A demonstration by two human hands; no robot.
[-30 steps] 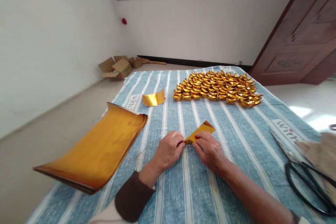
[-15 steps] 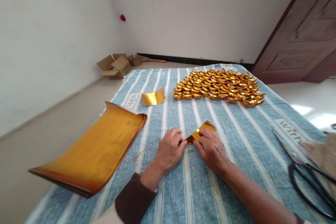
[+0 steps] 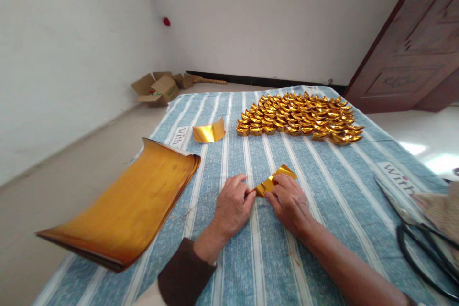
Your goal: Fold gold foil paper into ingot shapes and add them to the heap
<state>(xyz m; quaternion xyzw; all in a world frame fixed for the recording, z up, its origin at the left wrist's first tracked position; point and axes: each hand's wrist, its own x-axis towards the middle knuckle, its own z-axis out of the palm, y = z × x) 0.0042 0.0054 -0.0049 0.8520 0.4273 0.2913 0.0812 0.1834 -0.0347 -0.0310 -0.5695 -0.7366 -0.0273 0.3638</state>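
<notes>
A small strip of shiny gold foil paper point(image 3: 263, 187), partly folded, lies on the striped cloth between my hands. My left hand point(image 3: 234, 202) pinches its left tip between thumb and fingers. Over its right part, my right hand point(image 3: 291, 202) grips and presses it with bent fingers, hiding some of the folds. Beyond the hands stand many folded gold paper ingots point(image 3: 299, 117), packed in close rows. A curved gold foil sheet point(image 3: 209, 131) rests apart from them to the left.
A thick stack of large gold paper sheets point(image 3: 125, 201) lies at the left edge of the cloth-covered table point(image 3: 215, 267). Black-handled scissors point(image 3: 405, 217) lie at the right beside a tan cloth point(image 3: 439, 210). Open cardboard boxes point(image 3: 158, 90) stand on the floor behind.
The gold paper between my hands has shifted slightly and catches the light differently, with its fold near the left tip looking changed. Both hands stay almost in place.
</notes>
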